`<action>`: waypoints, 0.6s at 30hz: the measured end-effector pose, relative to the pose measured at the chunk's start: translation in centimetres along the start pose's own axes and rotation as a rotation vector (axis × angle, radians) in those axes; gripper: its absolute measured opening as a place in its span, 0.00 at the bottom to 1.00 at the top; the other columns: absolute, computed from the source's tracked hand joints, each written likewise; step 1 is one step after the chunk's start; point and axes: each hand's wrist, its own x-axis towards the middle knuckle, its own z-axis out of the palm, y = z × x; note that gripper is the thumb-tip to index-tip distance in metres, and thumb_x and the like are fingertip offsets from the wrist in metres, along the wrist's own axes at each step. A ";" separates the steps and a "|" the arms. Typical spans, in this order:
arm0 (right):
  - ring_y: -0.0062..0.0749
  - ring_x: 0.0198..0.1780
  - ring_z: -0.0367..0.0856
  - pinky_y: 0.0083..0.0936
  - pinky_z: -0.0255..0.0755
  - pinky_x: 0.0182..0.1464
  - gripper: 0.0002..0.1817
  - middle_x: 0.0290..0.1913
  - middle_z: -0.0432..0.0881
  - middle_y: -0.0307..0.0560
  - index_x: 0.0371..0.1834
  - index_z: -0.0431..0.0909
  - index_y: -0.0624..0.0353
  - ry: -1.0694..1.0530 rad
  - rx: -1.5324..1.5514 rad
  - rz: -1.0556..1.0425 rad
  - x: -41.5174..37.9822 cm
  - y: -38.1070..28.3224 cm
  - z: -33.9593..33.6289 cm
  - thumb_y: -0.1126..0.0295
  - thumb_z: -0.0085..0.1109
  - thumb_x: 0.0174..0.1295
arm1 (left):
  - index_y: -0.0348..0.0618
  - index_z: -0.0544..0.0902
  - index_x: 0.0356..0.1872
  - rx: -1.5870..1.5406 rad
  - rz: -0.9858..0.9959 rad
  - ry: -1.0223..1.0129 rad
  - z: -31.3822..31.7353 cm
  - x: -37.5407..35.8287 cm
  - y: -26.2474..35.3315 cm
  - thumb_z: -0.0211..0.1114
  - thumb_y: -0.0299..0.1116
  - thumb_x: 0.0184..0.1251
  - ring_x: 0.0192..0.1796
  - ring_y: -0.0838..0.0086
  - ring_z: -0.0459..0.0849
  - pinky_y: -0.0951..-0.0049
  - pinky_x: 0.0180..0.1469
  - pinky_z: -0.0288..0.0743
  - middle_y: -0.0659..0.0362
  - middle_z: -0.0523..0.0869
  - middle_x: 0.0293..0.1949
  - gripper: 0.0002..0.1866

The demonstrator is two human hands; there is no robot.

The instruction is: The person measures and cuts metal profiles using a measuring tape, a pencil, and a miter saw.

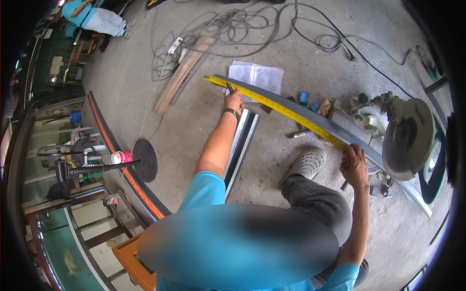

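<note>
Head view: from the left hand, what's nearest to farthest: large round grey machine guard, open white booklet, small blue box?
1. Open white booklet, just beyond the left hand.
2. Blue box, to its right.
3. Grey machine guard, far right.

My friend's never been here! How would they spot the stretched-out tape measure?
Find the big saw on the right, then the long grey bar stretching from it. The tape measure runs along that bar, from the right hand past the left hand. It's bright yellow with dark markings, unlike the plain grey bar.
</note>
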 end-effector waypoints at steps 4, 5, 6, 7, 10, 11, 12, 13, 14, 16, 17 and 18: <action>0.53 0.64 0.77 0.47 0.79 0.61 0.31 0.61 0.79 0.49 0.64 0.78 0.48 -0.001 -0.027 0.046 0.2 0.8 0.2 0.78 0.65 0.53 | 0.54 0.76 0.32 0.067 0.007 -0.071 -0.8 3.1 -2.6 0.70 0.38 0.73 0.16 0.78 0.65 0.70 0.18 0.60 0.69 0.67 0.18 0.11; 0.53 0.64 0.77 0.47 0.79 0.62 0.29 0.60 0.79 0.49 0.64 0.78 0.47 -0.008 -0.027 0.056 0.4 0.9 0.3 0.78 0.63 0.56 | 0.55 0.76 0.30 0.078 0.005 -0.069 -0.8 3.0 -2.5 0.70 0.40 0.73 0.16 0.77 0.67 0.70 0.18 0.61 0.69 0.66 0.18 0.13; 0.53 0.64 0.76 0.47 0.79 0.62 0.28 0.60 0.79 0.48 0.65 0.78 0.46 -0.013 -0.028 0.079 0.6 0.8 0.5 0.77 0.62 0.58 | 0.56 0.75 0.28 0.099 -0.004 -0.072 -1.6 4.2 -2.8 0.71 0.41 0.72 0.16 0.77 0.67 0.70 0.18 0.61 0.69 0.66 0.18 0.14; 0.52 0.65 0.76 0.46 0.78 0.62 0.28 0.60 0.79 0.48 0.65 0.78 0.46 -0.031 -0.018 0.082 0.8 0.7 0.3 0.76 0.62 0.59 | 0.56 0.75 0.26 0.187 0.009 0.012 -1.7 5.0 -2.8 0.72 0.43 0.71 0.16 0.77 0.66 0.71 0.18 0.60 0.69 0.65 0.18 0.16; 0.50 0.66 0.75 0.44 0.78 0.64 0.29 0.62 0.77 0.48 0.67 0.77 0.45 -0.003 -0.044 0.058 1.0 2.7 1.8 0.75 0.64 0.59 | 0.32 0.81 0.42 0.543 0.589 0.409 0.0 2.6 -2.8 0.73 0.48 0.70 0.39 0.61 0.87 0.56 0.47 0.80 0.48 0.88 0.39 0.24; 0.50 0.66 0.75 0.43 0.78 0.65 0.31 0.63 0.77 0.48 0.68 0.76 0.44 -0.011 -0.043 0.054 1.0 3.3 2.4 0.75 0.66 0.57 | 0.30 0.79 0.53 0.590 0.704 0.209 1.8 -2.6 -1.2 0.76 0.49 0.68 0.42 0.59 0.88 0.56 0.50 0.81 0.45 0.89 0.43 0.29; 0.50 0.66 0.75 0.43 0.78 0.66 0.33 0.64 0.76 0.48 0.69 0.75 0.44 -0.016 -0.035 0.041 1.2 3.6 2.7 0.74 0.68 0.56 | 0.32 0.78 0.57 0.807 0.775 0.025 3.1 -4.7 -1.0 0.78 0.47 0.65 0.44 0.59 0.88 0.59 0.50 0.81 0.47 0.89 0.46 0.31; 0.50 0.66 0.75 0.42 0.78 0.66 0.35 0.64 0.76 0.47 0.69 0.75 0.43 -0.031 -0.034 0.054 1.4 3.6 2.6 0.74 0.69 0.54 | 0.33 0.79 0.56 0.903 0.846 -0.183 4.9 -6.9 -1.5 0.78 0.48 0.65 0.42 0.58 0.87 0.57 0.49 0.81 0.48 0.89 0.43 0.30; 0.50 0.66 0.75 0.42 0.78 0.67 0.36 0.65 0.75 0.47 0.69 0.74 0.43 -0.050 -0.031 0.063 1.5 3.4 2.6 0.74 0.70 0.53 | 0.35 0.80 0.55 0.993 0.909 -0.392 6.7 -9.4 -2.5 0.78 0.49 0.66 0.41 0.57 0.87 0.56 0.49 0.80 0.49 0.90 0.40 0.29; 0.51 0.66 0.75 0.42 0.78 0.67 0.38 0.65 0.75 0.47 0.70 0.74 0.42 -0.078 -0.038 0.078 1.3 3.1 2.6 0.74 0.71 0.51 | 0.38 0.79 0.58 1.214 1.165 -0.659 10.5 -13.2 -3.7 0.79 0.48 0.64 0.39 0.56 0.86 0.59 0.47 0.80 0.48 0.89 0.39 0.30; 0.51 0.66 0.75 0.42 0.78 0.67 0.39 0.65 0.75 0.47 0.70 0.74 0.42 -0.081 -0.048 0.087 1.5 3.1 2.7 0.74 0.72 0.51 | 0.39 0.80 0.58 1.249 1.117 -0.711 12.2 -14.1 -4.9 0.77 0.48 0.66 0.40 0.55 0.87 0.60 0.47 0.80 0.48 0.90 0.39 0.28; 0.51 0.67 0.75 0.42 0.78 0.67 0.39 0.65 0.75 0.47 0.70 0.74 0.42 -0.084 -0.056 0.098 1.5 3.0 2.7 0.74 0.72 0.50 | 0.39 0.81 0.58 1.286 1.069 -0.765 13.8 -14.6 -5.9 0.74 0.49 0.69 0.41 0.55 0.88 0.61 0.47 0.79 0.47 0.90 0.39 0.27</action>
